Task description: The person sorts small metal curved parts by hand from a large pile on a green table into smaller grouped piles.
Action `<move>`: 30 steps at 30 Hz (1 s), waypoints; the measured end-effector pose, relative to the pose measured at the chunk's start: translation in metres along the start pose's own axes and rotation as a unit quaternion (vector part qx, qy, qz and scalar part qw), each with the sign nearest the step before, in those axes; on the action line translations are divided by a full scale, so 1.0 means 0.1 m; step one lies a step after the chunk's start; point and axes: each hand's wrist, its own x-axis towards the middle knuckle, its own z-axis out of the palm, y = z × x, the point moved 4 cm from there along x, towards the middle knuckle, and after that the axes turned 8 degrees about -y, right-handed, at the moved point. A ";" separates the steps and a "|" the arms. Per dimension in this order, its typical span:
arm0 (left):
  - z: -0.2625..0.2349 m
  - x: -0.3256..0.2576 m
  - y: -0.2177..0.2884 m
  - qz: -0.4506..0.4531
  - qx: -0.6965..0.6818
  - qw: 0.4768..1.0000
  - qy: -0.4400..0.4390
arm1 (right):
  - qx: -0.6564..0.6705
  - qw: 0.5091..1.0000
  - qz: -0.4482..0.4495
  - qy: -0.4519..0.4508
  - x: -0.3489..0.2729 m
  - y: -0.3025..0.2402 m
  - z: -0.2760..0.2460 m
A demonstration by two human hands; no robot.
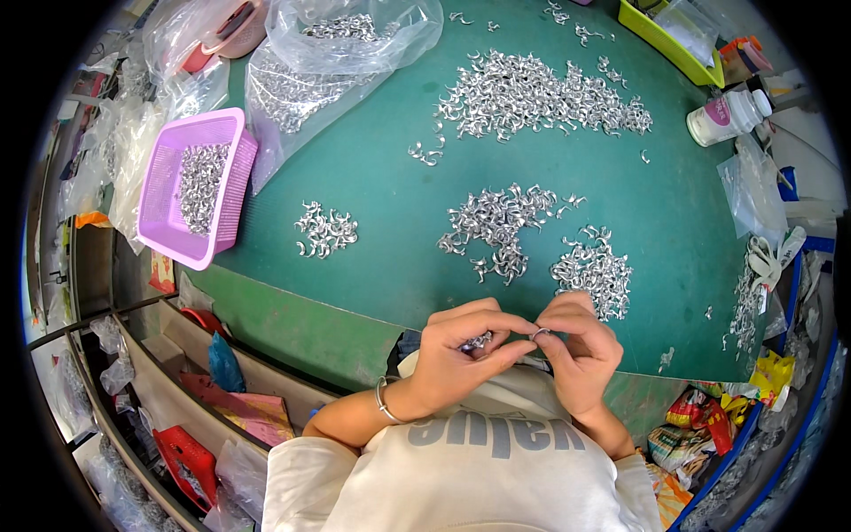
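Close to my body, at the table's near edge, both hands meet fingertip to fingertip. My left hand (456, 359) is closed, with several small curved silver metal pieces (479, 340) tucked in its curled fingers. Between its thumb and forefinger and those of my right hand (581, 346) is one small curved silver piece (540, 332), pinched from both sides. Just beyond my right hand lies a pile of the same pieces (596, 266). Another pile (498, 222) is farther off, and a smaller one (325, 230) is to the left.
A large heap of pieces (541, 93) covers the far part of the green table (381, 195). At left stand a purple basket (238, 173) and a clear plastic bag (275, 97), both holding pieces. A white bottle (709, 124) and a yellow-green tray (660, 44) are at far right.
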 end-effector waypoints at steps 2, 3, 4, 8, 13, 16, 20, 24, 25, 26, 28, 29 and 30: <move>-0.01 0.00 0.01 0.006 0.008 1.000 0.008 | -0.068 0.996 -0.055 0.004 0.01 -0.07 -0.01; -0.01 0.00 0.02 0.012 0.010 1.000 0.009 | -0.101 0.991 -0.082 0.006 0.01 -0.11 -0.01; -0.02 0.00 0.02 0.017 0.012 1.000 0.011 | -0.119 0.988 -0.094 0.008 0.01 -0.13 -0.01; -0.02 0.00 0.04 0.035 0.021 0.999 0.010 | -0.168 0.976 -0.135 0.019 0.00 -0.19 0.00; -0.03 -0.01 0.05 0.035 0.015 0.999 0.005 | -0.180 0.972 -0.149 0.016 0.01 -0.21 0.01; -0.03 0.00 0.06 0.041 0.019 0.999 0.005 | -0.179 0.973 -0.145 0.017 0.01 -0.22 0.01; -0.03 0.00 0.08 0.047 0.022 0.999 0.004 | -0.179 0.973 -0.143 0.016 0.01 -0.22 0.01; -0.05 0.00 0.06 0.046 0.035 0.998 0.004 | -0.174 0.974 -0.143 0.011 0.02 -0.19 0.01; -0.05 -0.01 0.05 0.046 0.039 0.998 0.004 | -0.172 0.975 -0.142 0.010 0.02 -0.18 0.02; -0.06 -0.01 0.03 0.045 0.043 0.998 0.005 | -0.171 0.975 -0.141 0.009 0.01 -0.16 0.03; -0.07 -0.02 0.01 0.047 0.060 0.997 0.008 | -0.172 0.976 -0.134 -0.004 0.01 -0.13 0.04; -0.08 -0.02 0.00 0.047 0.068 0.996 0.011 | -0.174 0.976 -0.130 -0.017 0.02 -0.12 0.05; -0.11 -0.03 -0.06 0.032 0.076 0.996 0.024 | -0.176 0.976 -0.126 -0.030 0.03 -0.10 0.05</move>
